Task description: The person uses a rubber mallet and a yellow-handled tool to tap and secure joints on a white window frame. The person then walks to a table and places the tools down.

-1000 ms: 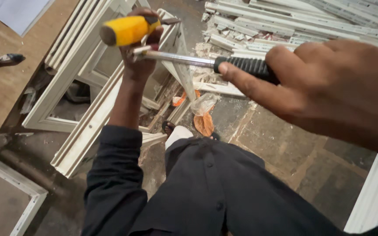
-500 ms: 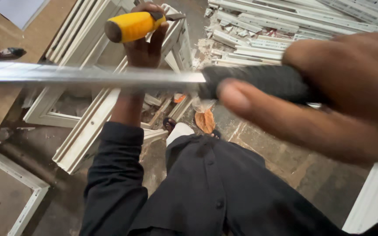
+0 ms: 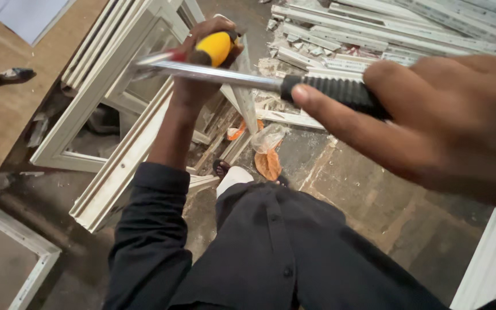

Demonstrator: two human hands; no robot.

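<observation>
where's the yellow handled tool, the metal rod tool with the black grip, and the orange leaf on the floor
yellow-handled tool (image 3: 214, 48), head view, on its yellow handle
black-gripped tool (image 3: 334, 90), head view, on its ribbed grip
orange leaf (image 3: 268, 165), head view, on its middle

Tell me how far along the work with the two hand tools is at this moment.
Done: white frames stand assembled on the floor, with cut white strips piled beyond. In hand: the left hand grips a yellow-handled tool; the right hand holds a metal tool with a ribbed black grip across it. Left: neither tool touches a frame yet.
</observation>
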